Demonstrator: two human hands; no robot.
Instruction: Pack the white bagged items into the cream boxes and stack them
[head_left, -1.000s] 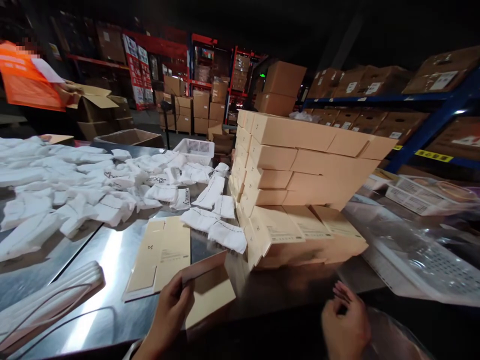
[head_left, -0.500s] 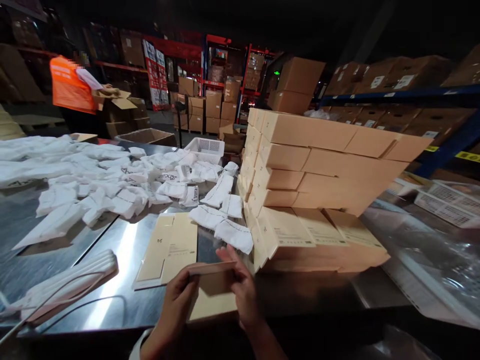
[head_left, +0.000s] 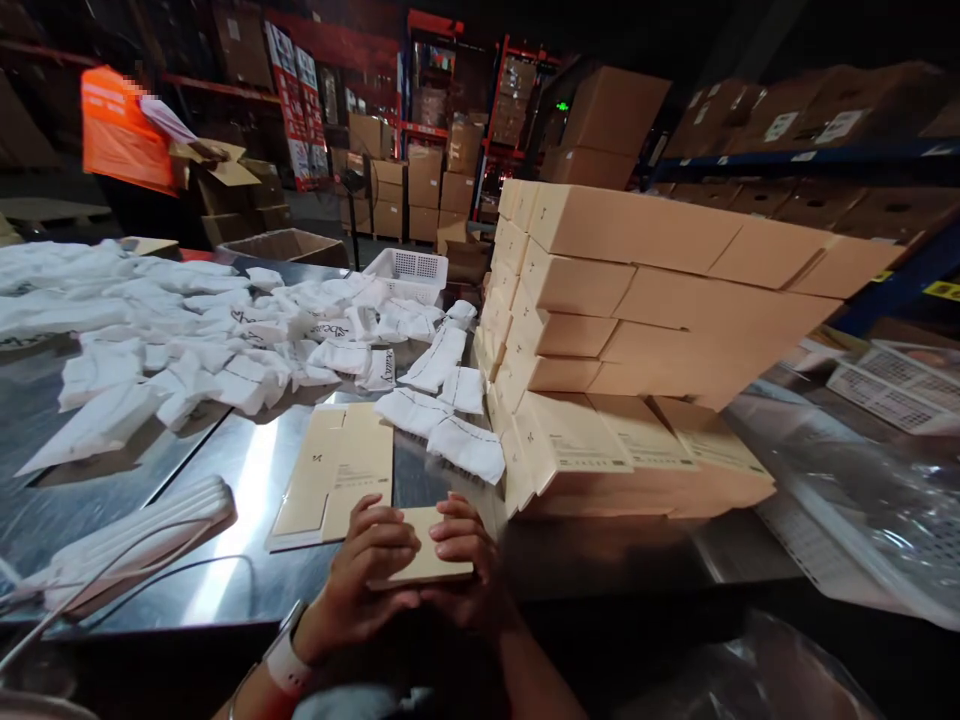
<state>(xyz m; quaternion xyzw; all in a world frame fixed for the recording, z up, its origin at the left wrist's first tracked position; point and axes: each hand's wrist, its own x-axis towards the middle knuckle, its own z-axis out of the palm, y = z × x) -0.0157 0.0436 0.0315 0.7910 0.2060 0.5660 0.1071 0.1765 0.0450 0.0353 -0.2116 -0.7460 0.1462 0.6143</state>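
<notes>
At the far left, a person in an orange vest (head_left: pixel 116 128) stands at an open carton (head_left: pixel 217 170) behind the steel table (head_left: pixel 225 560). A white ribbed object (head_left: pixel 135 540) lies on the table's near left edge. White folded cloth packets (head_left: pixel 187 340) are spread across the left half of the table, reaching toward a white perforated basket (head_left: pixel 411 272) at the back.

A stack of flat, unfolded tan box blanks (head_left: pixel 334 478) lies on the table just left of the hands.

Left hand (head_left: pixel 365 580): fingers curled, partly closed, gripping the left edge of a small tan box (head_left: pixel 424 555). The fingertips rest on the box's top face and the thumb runs along its near side. A white band sits on the wrist.

Right hand (head_left: pixel 466 570): fingers bent and closed over the right edge of the same box, fingertips on the top face. Both hands hold the box together at the near edge of the table, directly in front of the person.

Right of the hands, a stack of closed tan boxes (head_left: pixel 637 330) stands several layers high, just beyond the held box. Two cloth packets lie against its left foot. Clear plastic bags (head_left: pixel 847 500) and flat white trays (head_left: pixel 892 395) occupy the far right of the table.
</notes>
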